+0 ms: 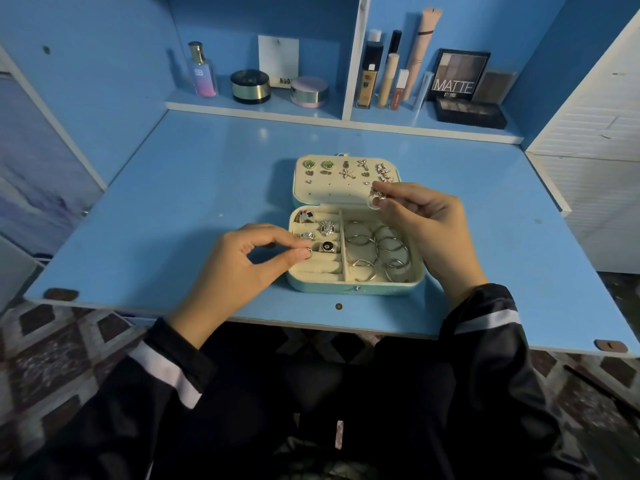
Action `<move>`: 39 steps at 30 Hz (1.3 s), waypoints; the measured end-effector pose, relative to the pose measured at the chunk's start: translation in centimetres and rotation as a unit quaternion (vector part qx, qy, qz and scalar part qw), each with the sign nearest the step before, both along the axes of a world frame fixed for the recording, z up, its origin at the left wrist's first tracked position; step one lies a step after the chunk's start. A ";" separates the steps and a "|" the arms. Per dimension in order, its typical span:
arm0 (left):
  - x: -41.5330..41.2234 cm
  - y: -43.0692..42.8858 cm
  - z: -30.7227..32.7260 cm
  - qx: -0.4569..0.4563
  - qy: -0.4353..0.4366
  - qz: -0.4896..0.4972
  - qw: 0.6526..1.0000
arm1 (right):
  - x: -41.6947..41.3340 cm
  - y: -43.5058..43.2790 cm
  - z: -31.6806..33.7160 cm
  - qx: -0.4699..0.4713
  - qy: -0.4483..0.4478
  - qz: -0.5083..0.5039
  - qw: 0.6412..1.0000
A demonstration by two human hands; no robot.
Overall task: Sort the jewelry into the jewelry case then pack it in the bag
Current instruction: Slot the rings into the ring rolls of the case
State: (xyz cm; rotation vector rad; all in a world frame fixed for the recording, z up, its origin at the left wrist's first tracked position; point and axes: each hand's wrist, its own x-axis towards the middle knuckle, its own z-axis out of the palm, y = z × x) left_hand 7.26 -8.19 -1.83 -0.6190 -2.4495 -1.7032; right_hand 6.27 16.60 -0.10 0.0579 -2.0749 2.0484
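Note:
An open pale-blue jewelry case (356,289) lies in the middle of the blue desk. Its raised lid (325,194) carries several stud earrings. The left ring rolls hold several rings (327,228); the right compartment holds several silver bangles (377,249). My left hand (242,268) pinches a small silver ring (309,251) at the case's left edge, over the ring rolls. Above the case's right side, my right hand (422,216) pinches a sparkly star-shaped ring (375,195) in front of the lid. No bag is in view.
A shelf at the back holds a perfume bottle (202,71), two round compacts (250,86), several makeup tubes (391,77) and a MATTE eyeshadow palette (457,76). A white cabinet (595,161) stands to the right. The desk's front edge (311,320) is close to my lap.

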 end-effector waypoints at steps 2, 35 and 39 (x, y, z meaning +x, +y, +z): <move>0.0 -0.1 0.1 -0.011 0.003 0.000 1.000 | 0.0 0.0 0.0 -0.003 -0.002 -0.002 1.000; -1.6 -0.9 0.8 -0.066 -0.022 -0.054 0.996 | -0.2 0.0 0.4 0.083 0.040 0.039 0.995; -2.4 -0.5 0.3 0.004 0.007 -0.016 1.000 | -0.2 -0.2 0.9 0.151 0.046 0.068 0.985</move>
